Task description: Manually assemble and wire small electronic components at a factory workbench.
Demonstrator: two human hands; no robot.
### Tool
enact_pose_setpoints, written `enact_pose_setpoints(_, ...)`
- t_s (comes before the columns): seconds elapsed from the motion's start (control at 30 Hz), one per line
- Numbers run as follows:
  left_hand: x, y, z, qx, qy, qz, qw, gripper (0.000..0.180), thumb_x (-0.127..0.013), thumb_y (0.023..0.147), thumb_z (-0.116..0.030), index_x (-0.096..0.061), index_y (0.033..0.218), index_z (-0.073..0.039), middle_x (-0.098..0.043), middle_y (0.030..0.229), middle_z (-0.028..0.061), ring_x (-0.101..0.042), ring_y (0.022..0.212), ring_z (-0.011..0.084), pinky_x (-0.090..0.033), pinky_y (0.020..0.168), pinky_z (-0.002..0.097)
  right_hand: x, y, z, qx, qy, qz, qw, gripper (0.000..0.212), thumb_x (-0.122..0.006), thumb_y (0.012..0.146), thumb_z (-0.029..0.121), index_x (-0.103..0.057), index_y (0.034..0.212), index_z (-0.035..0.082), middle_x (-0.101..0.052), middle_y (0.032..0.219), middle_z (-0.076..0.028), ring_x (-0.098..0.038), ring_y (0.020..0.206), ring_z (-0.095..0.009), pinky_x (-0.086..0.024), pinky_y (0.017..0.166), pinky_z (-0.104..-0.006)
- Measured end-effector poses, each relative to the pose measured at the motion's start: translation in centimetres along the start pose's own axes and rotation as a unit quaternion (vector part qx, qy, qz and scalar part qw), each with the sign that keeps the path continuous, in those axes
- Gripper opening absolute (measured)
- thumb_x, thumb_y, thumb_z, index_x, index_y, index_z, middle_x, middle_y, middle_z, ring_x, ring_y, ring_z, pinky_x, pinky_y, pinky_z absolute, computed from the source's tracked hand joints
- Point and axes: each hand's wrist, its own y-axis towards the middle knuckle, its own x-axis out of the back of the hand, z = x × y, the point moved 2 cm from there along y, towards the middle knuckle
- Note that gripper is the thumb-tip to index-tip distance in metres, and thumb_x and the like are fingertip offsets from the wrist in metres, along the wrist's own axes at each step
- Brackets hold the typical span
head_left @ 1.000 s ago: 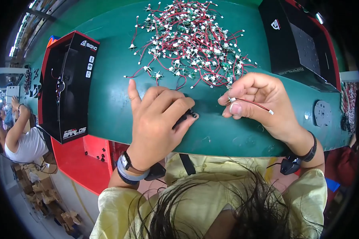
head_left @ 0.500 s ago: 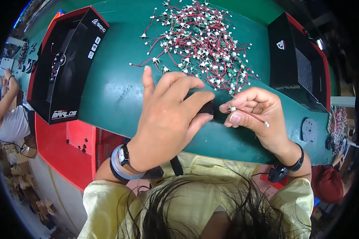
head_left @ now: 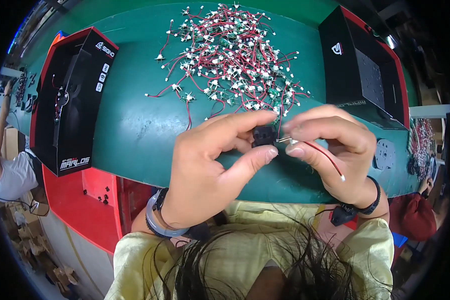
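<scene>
Between the thumb and fingers of my left hand (head_left: 205, 155) sits a small black plastic block (head_left: 264, 135). My right hand (head_left: 335, 150) pinches a small circuit board with a white connector (head_left: 293, 142) and thin metal pins that point left at the block. A short red and black cable (head_left: 327, 156) trails from this board, ending in a white plug below the right fingers. The pin tips are close to the block's right side; I cannot tell whether they touch it. Just beyond both hands spreads a heap of similar wired boards (head_left: 230, 60).
An upright black box with red edges (head_left: 72, 100) stands left, holding a few wired parts. Another black box (head_left: 357, 75) is at right. A grey disc (head_left: 384, 154) lies near the right edge. Below left is a red bin (head_left: 80, 205). Other people work at both sides.
My left hand has turned, so the black block now shows between thumb and fingers. Both hands have come together, bringing the board's pins up to the block.
</scene>
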Motion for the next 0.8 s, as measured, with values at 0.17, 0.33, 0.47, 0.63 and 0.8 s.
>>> enact_pose_setpoints(0.17, -0.2, 0.5, 0.1, 0.022, 0.004, -0.010, 1.000, 0.038, -0.068, 0.067, 0.001, -0.059, 0.105, -0.001, -0.061, 0.086, 0.0115, -0.060, 0.068, 0.0133, -0.048, 0.059, 0.0221, 0.0, 0.2, 0.1, 0.102, -0.122, -0.009, 0.987, 0.018, -0.071, 0.065, -0.001, -0.064, 0.082, 0.001, -0.061, 0.080, -0.011, -0.060, 0.069, -0.017, -0.047, 0.058, -0.0240)
enact_pose_setpoints(0.33, -0.3, 0.6, -0.2, -0.009, 0.065, 0.035, 0.997, 0.041, -0.067, 0.069, 0.006, -0.055, 0.108, 0.006, -0.055, 0.078, 0.0037, -0.056, 0.070, 0.0065, -0.044, 0.062, 0.0162, -0.2, 0.3, -0.4, 0.129, -0.155, -0.028, 0.979, 0.018, -0.071, 0.064, -0.001, -0.064, 0.081, 0.001, -0.061, 0.077, -0.010, -0.060, 0.065, -0.018, -0.049, 0.054, -0.0247)
enact_pose_setpoints(0.47, -0.2, 0.7, -0.1, -0.024, 0.087, 0.026, 0.996, 0.041, -0.068, 0.068, 0.006, -0.057, 0.107, 0.004, -0.055, 0.079, 0.0034, -0.055, 0.069, 0.0061, -0.045, 0.063, 0.0164, -0.4, -0.1, -0.9, 0.228, -0.229, -0.037, 0.946, 0.022, -0.070, 0.059, 0.000, -0.063, 0.080, -0.001, -0.061, 0.075, -0.010, -0.060, 0.062, -0.020, -0.049, 0.051, -0.0263)
enact_pose_setpoints(0.63, -0.2, 0.7, -0.4, -0.048, 0.127, 0.008, 0.991, 0.043, -0.069, 0.064, 0.006, -0.059, 0.105, 0.002, -0.057, 0.077, 0.0042, -0.055, 0.067, 0.0059, -0.047, 0.062, 0.0173, -0.1, -0.3, -1.4, 0.332, -0.273, -0.032, 0.902, 0.023, -0.066, 0.056, 0.004, -0.062, 0.078, -0.003, -0.060, 0.075, -0.011, -0.059, 0.061, -0.020, -0.048, 0.050, -0.0267)
enact_pose_setpoints(0.8, -0.4, 0.5, -0.5, -0.100, 0.175, -0.008, 0.979, 0.045, -0.069, 0.061, 0.007, -0.060, 0.104, 0.001, -0.061, 0.080, 0.0079, -0.057, 0.064, 0.0083, -0.048, 0.060, 0.0194, 0.0, -0.4, -1.0, 0.351, -0.300, 0.002, 0.887, 0.025, -0.064, 0.055, 0.005, -0.061, 0.079, -0.003, -0.059, 0.075, -0.012, -0.059, 0.061, -0.020, -0.046, 0.049, -0.0263)
